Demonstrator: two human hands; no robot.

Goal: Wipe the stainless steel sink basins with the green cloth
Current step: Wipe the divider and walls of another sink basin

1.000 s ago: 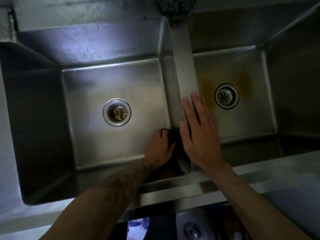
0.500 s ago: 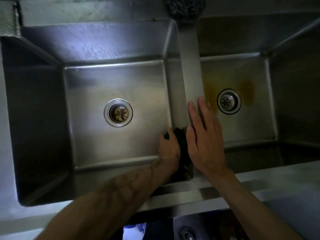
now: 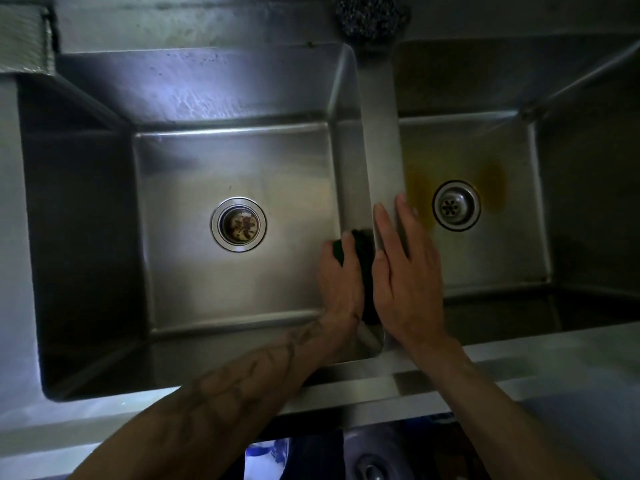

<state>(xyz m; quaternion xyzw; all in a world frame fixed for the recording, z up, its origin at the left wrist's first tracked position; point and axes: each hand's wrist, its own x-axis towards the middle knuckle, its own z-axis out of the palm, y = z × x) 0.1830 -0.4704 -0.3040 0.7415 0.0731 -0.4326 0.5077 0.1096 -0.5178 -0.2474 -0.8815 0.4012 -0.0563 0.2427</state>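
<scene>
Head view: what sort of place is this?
Probably a kitchen wash-up area, maybe commercial: a deep stainless left basin and right basin side by side, each with a strainer drain, a dark scourer-like pad on the back ledge, and a left hand holding a green cloth.

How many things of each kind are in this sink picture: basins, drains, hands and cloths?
Basins: 2, left basin and right basin
Drains: 2, left drain and right drain
Hands: 2, left hand and right hand
Cloths: 1, green cloth
Total: 7
</scene>
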